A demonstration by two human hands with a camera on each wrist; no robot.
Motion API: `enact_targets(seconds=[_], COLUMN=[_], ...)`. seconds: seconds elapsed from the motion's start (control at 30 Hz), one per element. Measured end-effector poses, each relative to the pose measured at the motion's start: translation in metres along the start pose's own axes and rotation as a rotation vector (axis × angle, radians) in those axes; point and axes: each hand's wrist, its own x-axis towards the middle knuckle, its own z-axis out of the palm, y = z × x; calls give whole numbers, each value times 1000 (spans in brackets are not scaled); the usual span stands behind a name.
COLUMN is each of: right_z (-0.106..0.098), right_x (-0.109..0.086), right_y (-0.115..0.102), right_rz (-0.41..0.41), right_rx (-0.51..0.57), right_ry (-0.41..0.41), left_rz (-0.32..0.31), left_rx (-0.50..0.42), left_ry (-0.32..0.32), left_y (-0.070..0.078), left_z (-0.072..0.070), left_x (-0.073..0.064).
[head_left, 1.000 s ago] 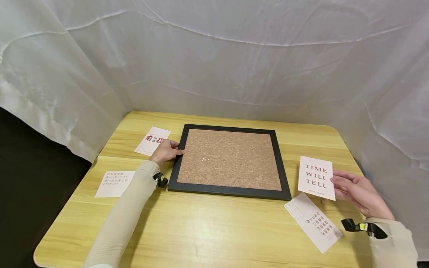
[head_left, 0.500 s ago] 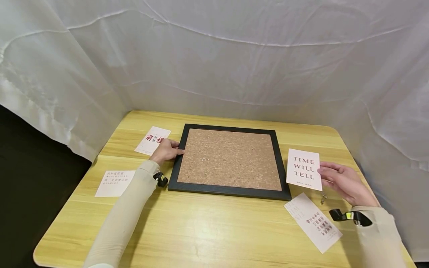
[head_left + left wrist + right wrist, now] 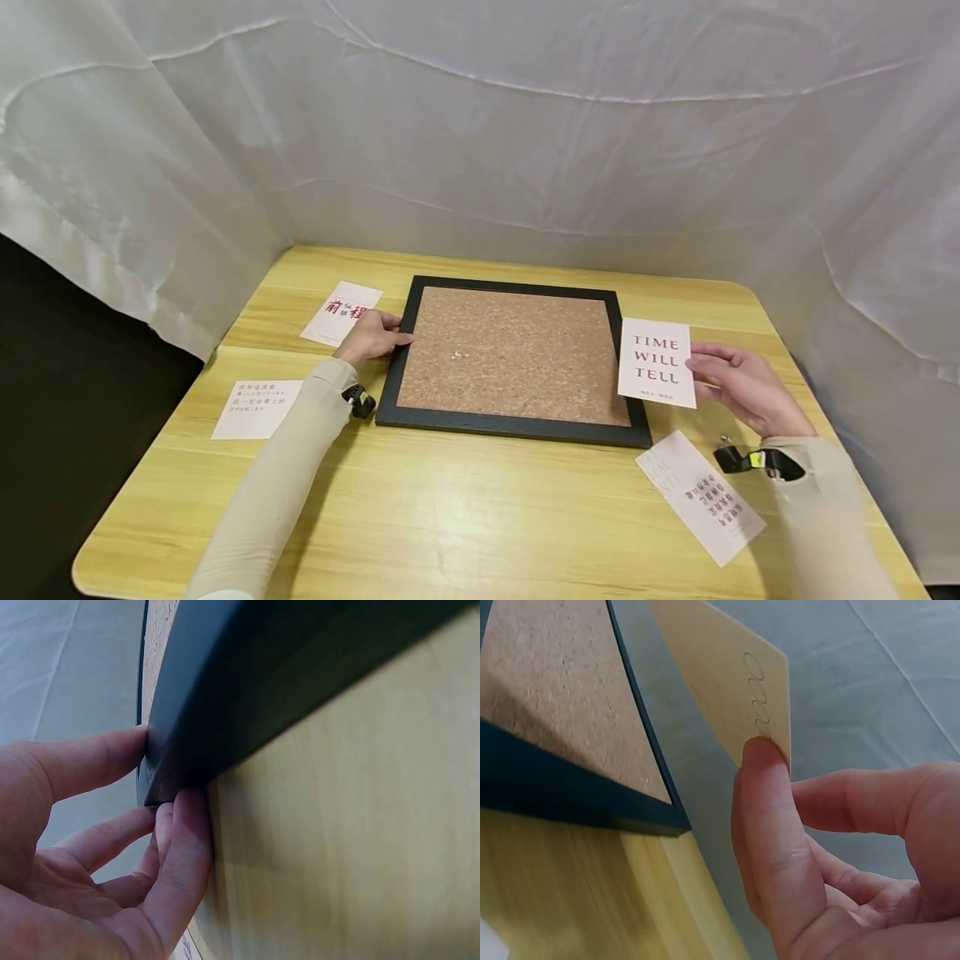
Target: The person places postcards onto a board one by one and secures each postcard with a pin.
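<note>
In the head view, the right hand (image 3: 741, 390) and the card (image 3: 656, 364) it pinches have shifted left since the earlier frame, toward the corkboard (image 3: 517, 358). The raised card overlaps the board's right side in view, nearer the right edge of the tabletop (image 3: 450, 517) than the left. The left wrist view shows the left hand (image 3: 67, 877) gripping the board's left side; slackening that hold might let the board slide. In the right wrist view, fingers pinch just the card's edge, so a loose pinch could drop it.
</note>
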Motion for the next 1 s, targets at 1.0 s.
enact_targets(seconds=[1.0], right_z=[76], right_x=[66], right_y=[-19], right_rz=[12], right_rx=[-199], right_ry=[-51], left_rz=[-15], left_rx=[-11], left_ry=[5], left_y=[-1], left_z=[1], left_x=[1])
